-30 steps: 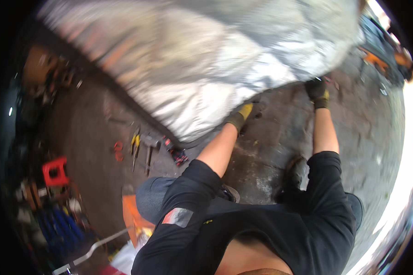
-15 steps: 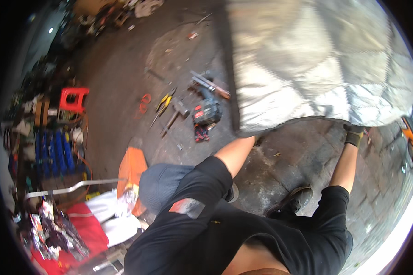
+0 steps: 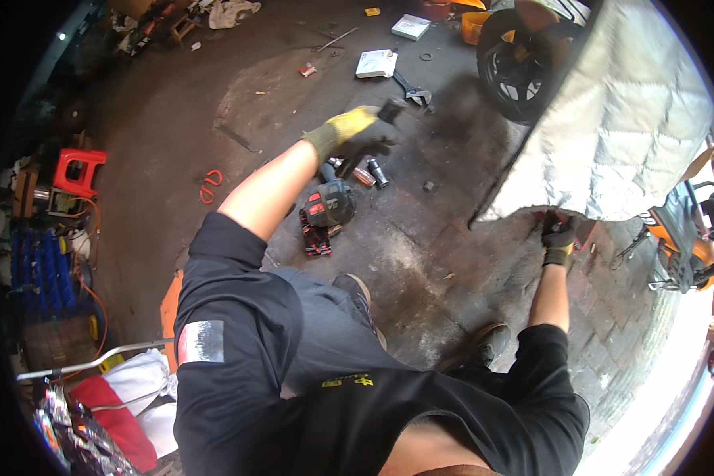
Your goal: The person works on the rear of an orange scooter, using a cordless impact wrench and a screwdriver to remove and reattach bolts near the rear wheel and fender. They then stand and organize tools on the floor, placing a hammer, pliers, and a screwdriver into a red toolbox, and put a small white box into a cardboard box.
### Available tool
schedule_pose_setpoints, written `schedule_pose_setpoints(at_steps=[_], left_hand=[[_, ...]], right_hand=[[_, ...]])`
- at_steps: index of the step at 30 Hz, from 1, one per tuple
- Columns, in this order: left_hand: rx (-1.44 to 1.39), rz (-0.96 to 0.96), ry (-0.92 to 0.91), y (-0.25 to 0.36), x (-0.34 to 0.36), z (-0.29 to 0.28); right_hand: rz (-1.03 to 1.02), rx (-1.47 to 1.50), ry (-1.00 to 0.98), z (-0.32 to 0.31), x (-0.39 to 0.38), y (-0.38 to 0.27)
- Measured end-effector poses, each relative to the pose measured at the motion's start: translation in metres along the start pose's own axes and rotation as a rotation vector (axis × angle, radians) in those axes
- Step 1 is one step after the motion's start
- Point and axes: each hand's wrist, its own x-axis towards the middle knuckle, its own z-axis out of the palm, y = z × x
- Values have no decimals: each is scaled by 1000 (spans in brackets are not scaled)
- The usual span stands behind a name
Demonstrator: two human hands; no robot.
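Currently, the quilted cover (image 3: 615, 135) is spread well right of the drill (image 3: 332, 204), its left edge slanted up rightward, its lower edge apparently clamped in the nearer right hand (image 3: 559, 236); beyond the drill, the left hand (image 3: 355, 125) is held apart, fingers spread, apparently empty.

silver cover (image 3: 611, 127) cut off at top; wheel (image 3: 521, 54) partly hidden

A repair workshop we're in, dark stained floor (image 3: 159, 163) all round, cordless power tool (image 3: 331, 203) lying left of centre, metal socket (image 3: 378, 173) just beside it, adjustable wrench (image 3: 414, 93) up at top centre, and there, upper right, a black-tyred spoked wheel (image 3: 525, 86)
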Motion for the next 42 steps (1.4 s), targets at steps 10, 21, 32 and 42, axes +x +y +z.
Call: schedule_pose_setpoints(at_steps=[10, 21, 32, 42], left_hand=[[-656, -140, 421, -176, -46, -110], [38, -408, 616, -207, -8, -111], [19, -566, 754, -219, 29, -99], [-873, 25, 777, -236, -29, -101]], right_hand=[[309, -152, 263, 52, -236, 108], [-41, -1701, -546, 377, -243, 257], [-49, -2269, -992, 427, -205, 319], [87, -1759, -872, 388, -158, 335]])
